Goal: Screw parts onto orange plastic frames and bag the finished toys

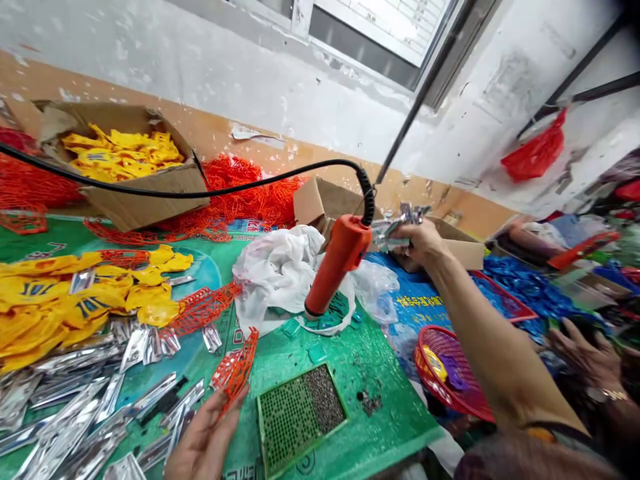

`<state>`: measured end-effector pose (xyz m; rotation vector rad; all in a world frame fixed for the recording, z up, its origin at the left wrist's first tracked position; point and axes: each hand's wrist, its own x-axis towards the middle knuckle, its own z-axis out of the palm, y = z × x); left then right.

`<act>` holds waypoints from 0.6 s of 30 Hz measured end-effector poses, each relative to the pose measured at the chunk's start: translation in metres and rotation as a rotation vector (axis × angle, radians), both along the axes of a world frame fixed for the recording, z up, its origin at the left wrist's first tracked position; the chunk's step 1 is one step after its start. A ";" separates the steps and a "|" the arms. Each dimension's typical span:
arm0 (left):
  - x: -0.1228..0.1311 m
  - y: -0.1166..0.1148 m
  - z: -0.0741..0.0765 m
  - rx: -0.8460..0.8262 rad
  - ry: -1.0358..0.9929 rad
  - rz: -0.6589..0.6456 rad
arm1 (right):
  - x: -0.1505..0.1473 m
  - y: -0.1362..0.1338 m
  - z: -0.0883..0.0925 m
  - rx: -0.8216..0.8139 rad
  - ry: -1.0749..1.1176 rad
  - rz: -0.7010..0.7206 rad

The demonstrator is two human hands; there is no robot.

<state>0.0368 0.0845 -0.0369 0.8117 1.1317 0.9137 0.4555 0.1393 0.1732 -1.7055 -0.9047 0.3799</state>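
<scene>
My left hand (207, 437) is at the bottom centre, its fingertips closed on the lower end of a red plastic lattice strip (236, 367) above the green mat. My right hand (423, 241) reaches far forward to the right and is closed on a bunch of silver foil packets (400, 223) beside a cardboard box (463, 252). An orange hand tool (340, 263) with a black coiled cord (200, 193) stands tilted between my hands. Its tip is down on a white plastic bag (277, 270).
A green mesh tray of small dark beads (300, 417) lies in front. Silver packets (75, 413) and yellow pieces (65, 303) cover the left. A box of yellow pieces (125, 157) sits at the back. A red basket (450, 377) and another person's hand (587, 353) are at right.
</scene>
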 end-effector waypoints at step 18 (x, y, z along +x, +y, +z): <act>-0.044 -0.019 0.048 -0.072 0.039 0.103 | -0.095 -0.129 -0.180 -0.355 -0.487 0.267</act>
